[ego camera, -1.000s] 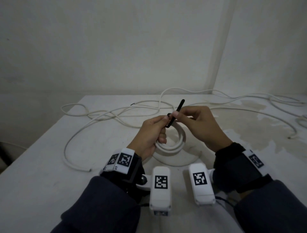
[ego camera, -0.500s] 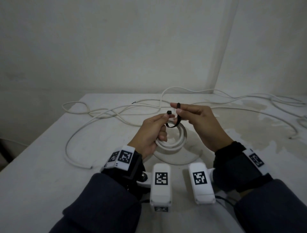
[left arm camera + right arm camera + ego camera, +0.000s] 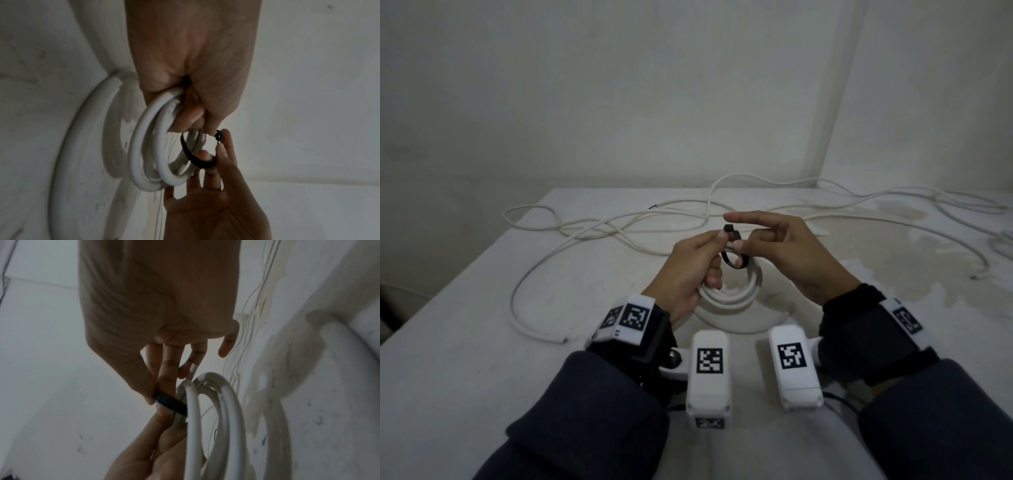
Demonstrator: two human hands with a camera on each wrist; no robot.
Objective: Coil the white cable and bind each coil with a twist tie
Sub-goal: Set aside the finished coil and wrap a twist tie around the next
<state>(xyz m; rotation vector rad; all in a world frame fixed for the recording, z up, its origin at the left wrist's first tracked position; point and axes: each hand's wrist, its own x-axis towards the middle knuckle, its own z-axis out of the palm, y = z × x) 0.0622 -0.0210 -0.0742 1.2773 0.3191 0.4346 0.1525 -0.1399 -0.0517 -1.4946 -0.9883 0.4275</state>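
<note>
White cable coil (image 3: pixel 732 294) held above the table (image 3: pixel 465 342) in your left hand (image 3: pixel 685 270) curled round it, black twist tie (image 3: pixel 734 262) looped over the coil's top, your right hand (image 3: pixel 784 253) pinching the tie, forefinger straight, loose cable (image 3: pixel 592 233) beyond the coil.
</note>
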